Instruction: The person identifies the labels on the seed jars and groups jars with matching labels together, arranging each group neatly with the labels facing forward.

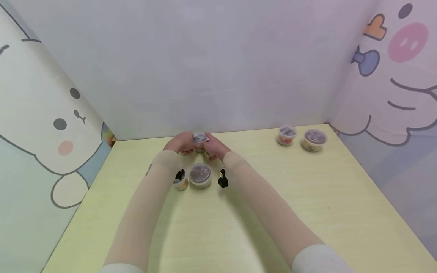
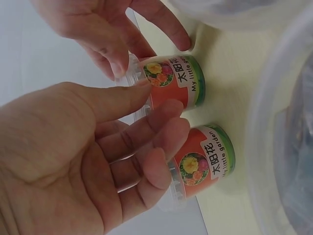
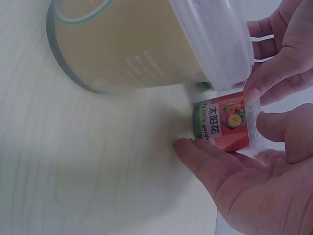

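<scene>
Near the back edge of the table, both hands are at a small clear-lidded cup (image 1: pixel 200 138) with a red and green flower label. My left hand (image 1: pixel 181 143) holds it from the left, thumb and fingers about its upper part. From the other side my right hand (image 1: pixel 216 146) grips it, thumb by the lid (image 3: pixel 254 128) and fingers along the side. A second cup (image 2: pixel 203 159) with the same label stands beside it, close to the left hand's fingers. In the right wrist view, that second cup is mostly hidden.
A wider lidded tub (image 1: pixel 200 175) and another small cup (image 1: pixel 181 184) stand nearer, between the forearms. At the back right are one more small cup (image 1: pixel 286 135) and a wide tub (image 1: pixel 314 140). A pale wall (image 1: pixel 218 76) rises behind the table.
</scene>
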Tool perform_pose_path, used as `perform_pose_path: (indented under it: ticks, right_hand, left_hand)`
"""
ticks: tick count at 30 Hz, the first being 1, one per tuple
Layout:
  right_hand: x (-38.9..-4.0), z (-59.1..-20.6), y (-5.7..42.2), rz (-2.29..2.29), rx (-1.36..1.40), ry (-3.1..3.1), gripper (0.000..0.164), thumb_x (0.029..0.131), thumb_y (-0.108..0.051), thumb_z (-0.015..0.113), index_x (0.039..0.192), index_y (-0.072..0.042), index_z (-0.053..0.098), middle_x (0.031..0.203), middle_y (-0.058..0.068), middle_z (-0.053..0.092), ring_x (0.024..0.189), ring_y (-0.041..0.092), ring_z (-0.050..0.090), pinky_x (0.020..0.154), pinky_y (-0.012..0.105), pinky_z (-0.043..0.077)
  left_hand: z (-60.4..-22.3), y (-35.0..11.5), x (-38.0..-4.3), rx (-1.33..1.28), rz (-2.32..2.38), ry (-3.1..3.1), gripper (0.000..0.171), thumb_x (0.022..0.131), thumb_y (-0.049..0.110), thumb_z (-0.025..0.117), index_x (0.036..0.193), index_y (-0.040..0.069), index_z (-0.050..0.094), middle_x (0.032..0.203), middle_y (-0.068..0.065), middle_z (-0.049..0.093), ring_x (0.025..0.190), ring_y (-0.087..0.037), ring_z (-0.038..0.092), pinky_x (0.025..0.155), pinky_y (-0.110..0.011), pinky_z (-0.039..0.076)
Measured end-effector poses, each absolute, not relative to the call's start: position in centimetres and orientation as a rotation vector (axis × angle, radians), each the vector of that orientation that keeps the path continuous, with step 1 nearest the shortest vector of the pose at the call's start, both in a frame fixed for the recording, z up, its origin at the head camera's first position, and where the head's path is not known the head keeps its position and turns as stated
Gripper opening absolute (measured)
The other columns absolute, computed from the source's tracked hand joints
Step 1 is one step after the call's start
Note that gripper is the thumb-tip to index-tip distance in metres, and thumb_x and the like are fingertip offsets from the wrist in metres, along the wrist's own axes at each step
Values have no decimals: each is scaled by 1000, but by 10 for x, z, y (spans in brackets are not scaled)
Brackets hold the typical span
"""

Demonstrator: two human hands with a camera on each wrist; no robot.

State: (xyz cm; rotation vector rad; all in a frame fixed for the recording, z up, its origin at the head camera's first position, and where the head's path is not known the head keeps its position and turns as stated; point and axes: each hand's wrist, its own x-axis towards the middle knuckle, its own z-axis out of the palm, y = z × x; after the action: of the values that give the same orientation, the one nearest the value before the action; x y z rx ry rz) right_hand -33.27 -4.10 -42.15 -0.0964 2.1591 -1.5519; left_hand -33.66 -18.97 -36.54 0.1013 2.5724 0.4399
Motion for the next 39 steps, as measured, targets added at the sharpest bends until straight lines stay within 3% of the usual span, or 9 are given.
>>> perform_pose_path:
  ticks: [10,14,17,21,24,29,33,37,39]
  right_hand:
    - [-326,-432,-32,-1572,-193,2153,71,108,-35,49,165,-23,7,164,16,26,137,34,47,100,47,51]
    - [-329,-437,-27,-1566,-279,2133,76,107,-34,52,165,-20,5,165,19,21,134,35,50,97,46,52]
    - [-334,-437,-19,-1505,-365,2144,74,106,-28,54,164,-17,9,166,16,21,138,32,47,96,43,53]
    - [-343,-429,1,-1408,-441,2181,65,106,-18,54,162,-10,22,164,13,27,142,30,42,98,41,52]
    - [-349,-413,22,-1299,-505,2255,56,107,-15,51,157,-2,32,159,17,37,141,32,44,101,44,50]
    - [-362,-376,69,-836,-671,2544,46,105,-12,44,148,4,46,150,20,49,137,35,46,110,46,41]
    - [-370,-353,110,-480,-685,2718,45,104,-9,40,146,5,48,151,21,47,142,37,39,115,48,34]
    - [-372,-345,152,-441,-541,2794,46,104,-7,36,148,5,45,153,24,43,143,41,36,114,53,33]
    - [-371,-347,172,-481,-464,2828,47,103,-6,36,148,5,44,152,26,42,142,43,36,113,55,33]
  left_hand:
    - [-371,-193,-335,123,480,2600,39,103,32,60,109,-6,63,68,-8,56,50,-12,42,51,-25,37]
    - [-374,-193,-333,107,504,2620,47,98,43,66,112,-2,58,64,-4,52,47,-10,37,48,-24,33]
    - [-369,-192,-329,110,493,2643,45,98,40,68,114,-1,54,67,-6,52,49,-12,39,51,-26,35]
    - [-358,-187,-325,132,429,2693,33,100,24,64,119,-1,55,93,-12,59,70,-21,52,67,-33,44]
    - [-350,-180,-323,137,403,2729,38,102,17,58,134,-2,52,124,-18,59,98,-31,59,86,-41,49]
    - [-338,-154,-324,212,414,2806,47,102,15,48,147,-1,47,148,-20,50,134,-37,48,110,-50,40]
    - [-337,-128,-327,292,458,2821,46,101,14,46,145,3,51,149,-15,50,130,-35,51,108,-48,43]
    - [-342,-94,-332,410,484,2820,38,101,14,48,135,2,59,138,-15,59,116,-32,58,99,-44,48]
    - [-347,-74,-334,492,482,2831,35,102,15,50,131,0,62,133,-15,62,119,-31,57,100,-43,48]
